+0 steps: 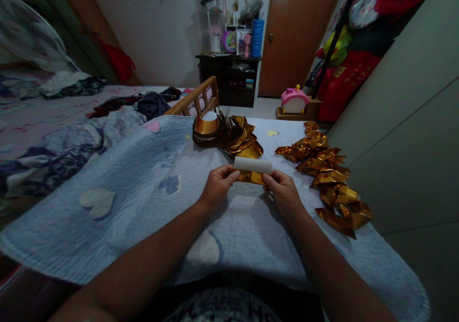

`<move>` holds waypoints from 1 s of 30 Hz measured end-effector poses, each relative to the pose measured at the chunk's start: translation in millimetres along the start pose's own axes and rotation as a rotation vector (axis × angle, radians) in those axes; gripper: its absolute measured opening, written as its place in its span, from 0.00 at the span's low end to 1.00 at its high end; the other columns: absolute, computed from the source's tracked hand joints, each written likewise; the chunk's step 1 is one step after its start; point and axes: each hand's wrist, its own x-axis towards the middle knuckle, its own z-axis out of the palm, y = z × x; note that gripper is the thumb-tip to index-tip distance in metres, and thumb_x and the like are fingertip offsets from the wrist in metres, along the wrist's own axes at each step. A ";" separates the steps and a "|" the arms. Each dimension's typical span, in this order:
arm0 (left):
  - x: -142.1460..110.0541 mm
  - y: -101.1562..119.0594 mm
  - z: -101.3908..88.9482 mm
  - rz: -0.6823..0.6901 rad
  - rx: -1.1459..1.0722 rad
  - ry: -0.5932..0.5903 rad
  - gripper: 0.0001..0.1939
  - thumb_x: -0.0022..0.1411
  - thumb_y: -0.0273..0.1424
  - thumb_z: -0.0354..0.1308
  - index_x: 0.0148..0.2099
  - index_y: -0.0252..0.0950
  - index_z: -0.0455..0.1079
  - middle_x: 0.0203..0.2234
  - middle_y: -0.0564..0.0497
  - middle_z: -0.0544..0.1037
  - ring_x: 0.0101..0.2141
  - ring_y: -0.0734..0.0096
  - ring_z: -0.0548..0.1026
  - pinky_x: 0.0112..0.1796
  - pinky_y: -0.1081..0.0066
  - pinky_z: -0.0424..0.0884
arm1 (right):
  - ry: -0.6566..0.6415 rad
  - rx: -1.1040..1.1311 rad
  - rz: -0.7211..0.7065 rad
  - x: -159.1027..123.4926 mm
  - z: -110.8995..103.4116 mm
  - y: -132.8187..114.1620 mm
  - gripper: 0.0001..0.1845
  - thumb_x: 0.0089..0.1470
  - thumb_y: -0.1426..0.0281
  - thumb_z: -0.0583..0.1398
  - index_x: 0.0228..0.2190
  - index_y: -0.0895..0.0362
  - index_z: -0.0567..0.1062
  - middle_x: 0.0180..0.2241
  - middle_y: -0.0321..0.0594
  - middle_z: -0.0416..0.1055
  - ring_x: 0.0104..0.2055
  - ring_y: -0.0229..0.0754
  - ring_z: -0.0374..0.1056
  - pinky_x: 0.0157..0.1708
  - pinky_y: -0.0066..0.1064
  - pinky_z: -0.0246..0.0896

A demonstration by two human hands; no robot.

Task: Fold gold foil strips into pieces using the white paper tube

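Between my two hands is a sheet of gold foil paper (251, 176), its far part curled over so the white back (253, 164) shows as a roll. My left hand (219, 182) pinches the sheet's left end between thumb and fingers. At the right end, my right hand (281, 186) grips it the same way. Just beyond lies a fanned stack of gold foil sheets (229, 135), some curling up. To the right, several folded gold paper pieces (330, 174) lie in a loose pile.
A pale blue quilt (143, 183) with heart patterns covers the surface under my hands. A wooden rail (193, 97) stands past its far left edge. Rumpled clothes (118, 121) lie on the bed at left. A cabinet (405, 121) rises close on the right.
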 end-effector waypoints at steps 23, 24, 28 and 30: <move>6.8 -23.1 0.5 0.004 0.269 -0.069 0.17 0.56 0.28 0.59 0.48 0.38 0.63 0.23 0.60 0.68 0.24 0.75 0.68 0.29 0.75 0.63 | 0.161 -0.440 -0.169 6.3 -5.9 17.4 0.17 0.50 0.62 0.60 0.41 0.55 0.67 0.21 0.27 0.64 0.23 0.38 0.61 0.26 0.29 0.53; 6.5 -24.1 0.4 0.012 0.347 -0.074 0.18 0.57 0.28 0.58 0.50 0.39 0.61 0.23 0.61 0.67 0.24 0.75 0.68 0.29 0.74 0.63 | 0.172 -0.502 -0.175 5.9 -5.8 17.0 0.17 0.50 0.64 0.60 0.42 0.55 0.65 0.20 0.26 0.63 0.22 0.38 0.61 0.26 0.29 0.53; 3.1 -21.2 4.1 0.039 0.720 -0.091 0.21 0.59 0.24 0.55 0.54 0.39 0.57 0.24 0.60 0.68 0.28 0.69 0.72 0.36 0.69 0.64 | 0.162 -0.729 -0.176 4.7 -4.8 16.7 0.18 0.50 0.69 0.58 0.44 0.55 0.64 0.21 0.27 0.64 0.23 0.40 0.63 0.27 0.29 0.52; 0.7 -18.1 7.9 0.046 0.903 -0.083 0.23 0.59 0.23 0.54 0.56 0.37 0.56 0.26 0.58 0.71 0.33 0.65 0.74 0.42 0.65 0.63 | 0.140 -0.832 -0.176 4.6 -3.9 17.6 0.17 0.50 0.72 0.57 0.44 0.56 0.65 0.23 0.30 0.67 0.26 0.41 0.65 0.28 0.29 0.52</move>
